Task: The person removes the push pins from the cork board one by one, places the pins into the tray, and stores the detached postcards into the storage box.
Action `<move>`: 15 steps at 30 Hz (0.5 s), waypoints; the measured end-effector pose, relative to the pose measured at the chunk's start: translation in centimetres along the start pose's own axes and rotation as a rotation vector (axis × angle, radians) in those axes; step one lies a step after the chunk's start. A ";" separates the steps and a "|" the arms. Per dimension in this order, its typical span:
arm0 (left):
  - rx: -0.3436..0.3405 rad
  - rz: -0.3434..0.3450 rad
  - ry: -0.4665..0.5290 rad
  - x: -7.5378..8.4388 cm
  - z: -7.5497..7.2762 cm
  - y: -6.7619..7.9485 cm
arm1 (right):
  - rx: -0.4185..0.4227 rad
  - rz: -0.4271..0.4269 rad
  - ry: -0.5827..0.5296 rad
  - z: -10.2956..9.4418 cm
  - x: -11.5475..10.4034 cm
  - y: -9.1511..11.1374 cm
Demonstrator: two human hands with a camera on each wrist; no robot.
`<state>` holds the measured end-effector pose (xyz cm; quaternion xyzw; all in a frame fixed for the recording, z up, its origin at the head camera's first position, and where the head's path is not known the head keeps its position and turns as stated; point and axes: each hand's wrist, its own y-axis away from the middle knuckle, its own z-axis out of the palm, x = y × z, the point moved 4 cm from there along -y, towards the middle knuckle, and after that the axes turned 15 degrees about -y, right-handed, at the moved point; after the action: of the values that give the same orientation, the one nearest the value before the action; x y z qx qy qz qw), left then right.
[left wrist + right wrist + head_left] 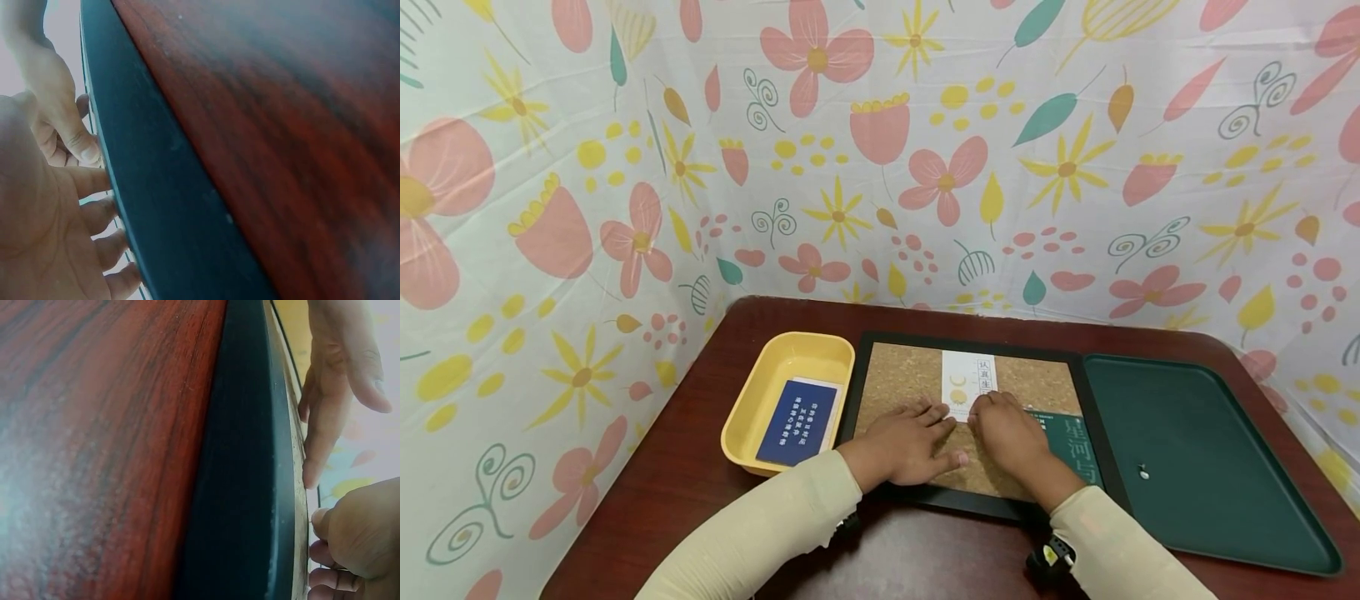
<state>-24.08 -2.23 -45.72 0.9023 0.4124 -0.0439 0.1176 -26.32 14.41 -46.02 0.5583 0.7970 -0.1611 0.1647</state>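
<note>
A white card (970, 375) with printed characters and a yellow drawing lies on a cork board (902, 371) in a black frame. My left hand (906, 442) rests spread on the cork, its fingertips at the card's lower left edge. The right hand (1011, 433) is bent over the card's lower right corner, thumb and fingers curled down against it. Its fingers hide that corner, and I cannot tell if something small is pinched there. In the right wrist view the right thumb (320, 522) meets the board. A dark green card (1071, 446) lies partly under the right hand.
Left of the board stands a yellow tray (748, 400) holding blue cards (800, 421). On the right, a dark green tray (1217, 467) has a small shiny pin-like piece (1143, 472) in it. A flowered curtain (925, 125) hangs behind the dark red table (925, 554).
</note>
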 end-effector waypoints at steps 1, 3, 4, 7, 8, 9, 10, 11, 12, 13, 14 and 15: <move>-0.001 0.000 -0.001 0.0 0.0 0.0 | 0.001 0.002 -0.007 0.0 0.0 0.0; -0.001 -0.002 -0.003 0.0 0.0 0.0 | 0.004 0.012 -0.030 0.0 0.1 0.0; -0.002 -0.002 -0.004 0.0 0.0 0.0 | 0.007 0.016 -0.044 0.0 0.1 0.0; -0.005 -0.003 -0.004 -0.1 0.0 -0.1 | 0.008 0.025 -0.082 0.0 0.3 0.1; -0.006 -0.003 -0.003 -0.1 0.0 -0.1 | 0.008 0.027 -0.091 0.0 0.3 0.1; -0.007 -0.003 -0.002 -0.1 0.0 -0.1 | 0.007 0.026 -0.098 0.0 0.3 0.2; -0.009 -0.003 0.000 -0.1 0.0 -0.1 | 0.007 0.024 -0.100 0.0 0.3 0.2; -0.009 -0.004 0.000 -0.1 0.0 -0.1 | 0.007 0.022 -0.101 0.0 0.3 0.2; -0.009 -0.005 0.000 -0.1 0.0 -0.1 | 0.008 0.021 -0.100 0.0 0.3 0.3; -0.010 -0.005 0.000 -0.1 0.1 -0.1 | 0.010 0.018 -0.098 0.0 0.2 0.3; -0.009 -0.006 0.000 -0.1 0.1 -0.1 | 0.012 0.017 -0.095 -0.1 0.2 0.3; -0.009 -0.006 0.001 -0.1 0.1 -0.1 | 0.015 0.016 -0.090 -0.1 0.2 0.3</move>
<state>-24.22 -2.25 -45.80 0.9005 0.4153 -0.0419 0.1215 -26.11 14.71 -46.06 0.5580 0.7831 -0.1907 0.1975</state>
